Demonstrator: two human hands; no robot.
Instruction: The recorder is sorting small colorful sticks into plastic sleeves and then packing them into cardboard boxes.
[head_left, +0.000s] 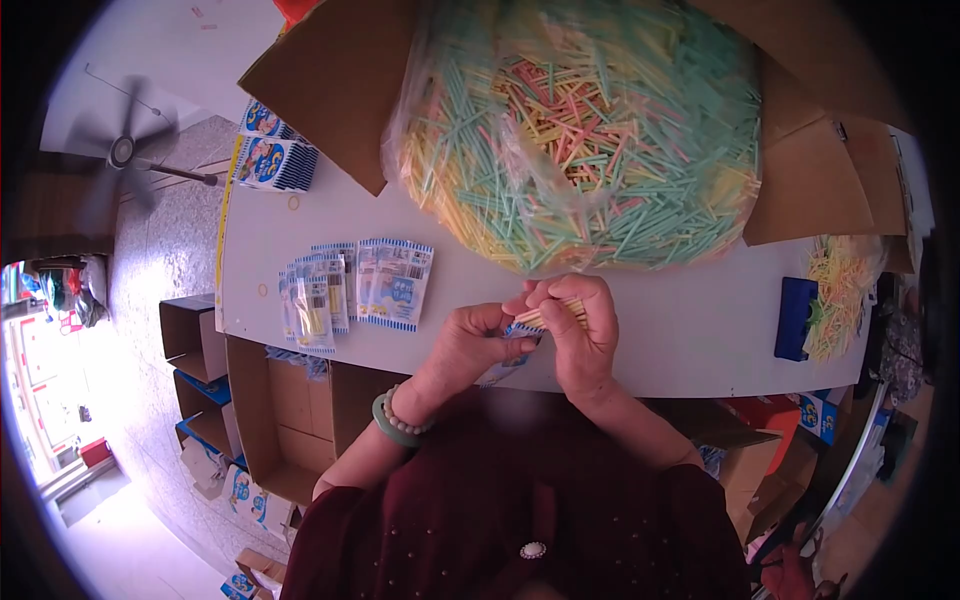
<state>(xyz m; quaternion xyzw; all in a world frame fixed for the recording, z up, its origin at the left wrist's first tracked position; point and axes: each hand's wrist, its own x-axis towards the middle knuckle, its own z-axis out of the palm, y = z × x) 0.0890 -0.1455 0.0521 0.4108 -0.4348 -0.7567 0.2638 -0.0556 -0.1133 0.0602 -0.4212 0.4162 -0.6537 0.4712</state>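
Note:
My left hand (468,348), with a green bangle and beads at its wrist, pinches a small clear-and-blue packet (508,370) near the table's front edge. In my right hand (588,345) is a small bundle of pale yellow sticks (563,312), held at the packet's upper end. Whether the stick ends are inside the packet is hidden by my fingers. Just beyond my hands lies a big clear plastic bag (640,225) full of green, yellow and pink sticks. Flat packets (395,280) lie to the left, beside a pile of packets with sticks showing in them (313,305).
Brown carton flaps (330,90) rise around the big bag. At the table's right are a blue holder (796,318) and a smaller bag of sticks (840,290). Stacked packets (278,162) stand far left. An open cardboard box (300,400) sits below the table's left edge, with a fan (122,152) beyond.

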